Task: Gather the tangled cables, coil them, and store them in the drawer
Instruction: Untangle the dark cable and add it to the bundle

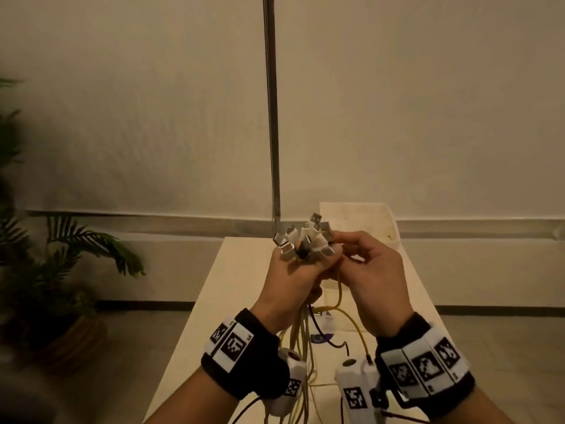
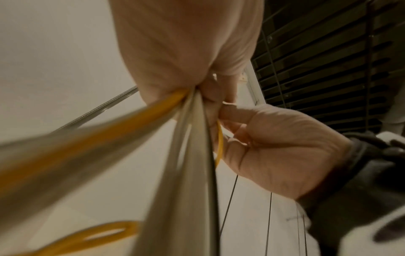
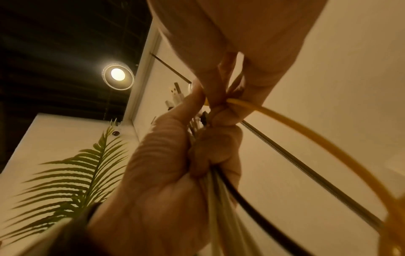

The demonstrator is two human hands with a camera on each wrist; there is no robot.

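Above the table, my left hand (image 1: 295,272) grips a bundle of cables (image 1: 302,335), white, yellow and dark ones. Their white and metal USB plugs (image 1: 305,240) stick up out of the fist, and the rest hangs down to the table between my wrists. My right hand (image 1: 363,264) is pressed against the left one and pinches a yellow cable (image 1: 339,289) just below the plugs. The right wrist view shows that yellow cable (image 3: 306,131) arcing away from the pinch, and the left hand (image 3: 175,164) wrapped round the strands. No drawer is recognisable in view.
The long pale table (image 1: 214,316) runs away from me, with a white box-like object (image 1: 360,221) at its far end. A braided metal hose (image 1: 272,117) hangs straight down behind the hands. A potted palm (image 1: 61,255) stands on the floor to the left.
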